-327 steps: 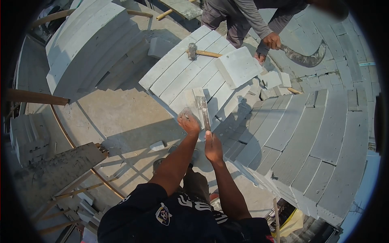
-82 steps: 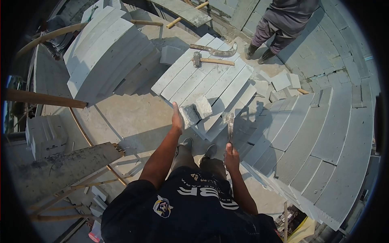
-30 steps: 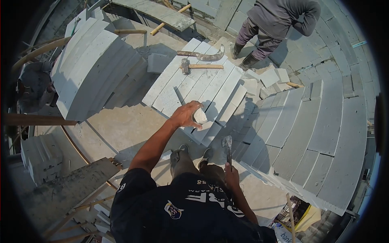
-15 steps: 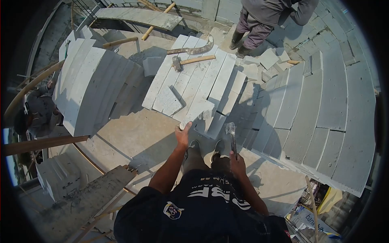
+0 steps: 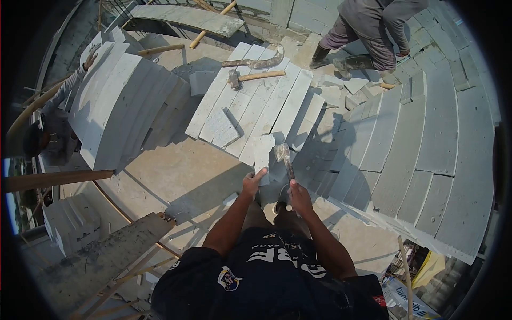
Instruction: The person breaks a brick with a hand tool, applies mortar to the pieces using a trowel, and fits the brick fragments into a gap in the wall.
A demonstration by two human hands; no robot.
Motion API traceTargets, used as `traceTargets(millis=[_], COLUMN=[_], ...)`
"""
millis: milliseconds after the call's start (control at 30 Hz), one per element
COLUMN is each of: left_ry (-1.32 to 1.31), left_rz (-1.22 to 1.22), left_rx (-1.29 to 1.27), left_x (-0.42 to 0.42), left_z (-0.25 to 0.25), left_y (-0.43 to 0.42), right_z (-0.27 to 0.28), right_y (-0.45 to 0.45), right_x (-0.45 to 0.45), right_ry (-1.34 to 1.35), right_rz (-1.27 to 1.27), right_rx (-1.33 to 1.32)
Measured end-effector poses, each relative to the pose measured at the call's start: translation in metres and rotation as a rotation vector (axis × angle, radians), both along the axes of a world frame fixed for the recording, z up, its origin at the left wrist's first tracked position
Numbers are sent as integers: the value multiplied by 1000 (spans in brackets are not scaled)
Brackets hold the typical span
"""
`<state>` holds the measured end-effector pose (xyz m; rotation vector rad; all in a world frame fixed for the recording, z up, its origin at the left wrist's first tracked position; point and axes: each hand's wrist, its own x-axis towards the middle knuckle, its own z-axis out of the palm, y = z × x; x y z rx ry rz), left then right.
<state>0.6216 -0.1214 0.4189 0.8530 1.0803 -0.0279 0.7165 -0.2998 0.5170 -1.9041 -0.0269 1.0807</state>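
Observation:
My left hand (image 5: pixel 253 183) grips the near end of a broken piece of light concrete block (image 5: pixel 262 151) at the front edge of the block stack (image 5: pixel 256 114). In my right hand (image 5: pixel 300 197) is a hammer (image 5: pixel 288 166), its dusty head close against the piece's right side; contact is unclear. On top of the stack lie a loose cut block (image 5: pixel 220 128), a wooden-handled mallet (image 5: pixel 234 80) and a curved blade-like tool (image 5: pixel 266 61).
Tall block stacks stand at left (image 5: pixel 114 101) and right (image 5: pixel 421 144). One person (image 5: pixel 368 32) steps along the back; another (image 5: pixel 56 128) is behind the left stack. A dark beam (image 5: pixel 58 180) and a plank (image 5: pixel 112 256) jut in from the left.
The hammer has swung up and left to the block piece, which looks smaller. A fragment now appears near my left forearm. The person at left has reached a hand onto the stack; the other has stepped.

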Motion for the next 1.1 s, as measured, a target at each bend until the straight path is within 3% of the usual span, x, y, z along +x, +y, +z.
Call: traceTargets(millis=[133,267,300,367,433,567,600,633,667,733,767,833,967,1000,1033,1100], left_ry=[-151,-114,-124,-127,-148,-156,-152,-145,-141,-162,-160,-186,-64,-44,-34,-100], left_rz=[318,439,406,400,362,325,301,276,292,335,341,228,181,128,75,158], left_rx=[-33,72,82,92,28,179,219,258,258,-32,-31,129,208,77,-45,66], left_x=[-8,-7,-7,-7,-2,3,3,2,-1,-5,-6,-9,-3,-11,-12,0], left_z=[-1,-21,-23,-23,-17,-34,-34,-34,-28,-14,-28,-67,-26,-29,-33,-29], left_y=[-3,-8,-9,-8,-12,-17,-18,-18,-16,-11,-10,-16,-1,-4,-5,-2], right_z=[-30,-33,-36,-34,28,92,95,95,89,60,40,2,-13,-3,7,31], right_y=[18,38,44,51,69,102,108,112,112,108,106,99,103,95,93,108], right_x=[8,5,4,2,4,1,0,-1,-3,-7,-9,-16,-1,-6,-6,1], right_ry=[-162,-360,-689,-1006,-360,-357,-390,-416,-408,-432,-427,-659,-439,-429,-431,-447], right_rz=[156,256,327,418,240,261,219,174,188,186,191,320,389,384,351,323], right_rx=[50,148,241,354,337,390,564,737,739,764,766,210,24,5,58,131])
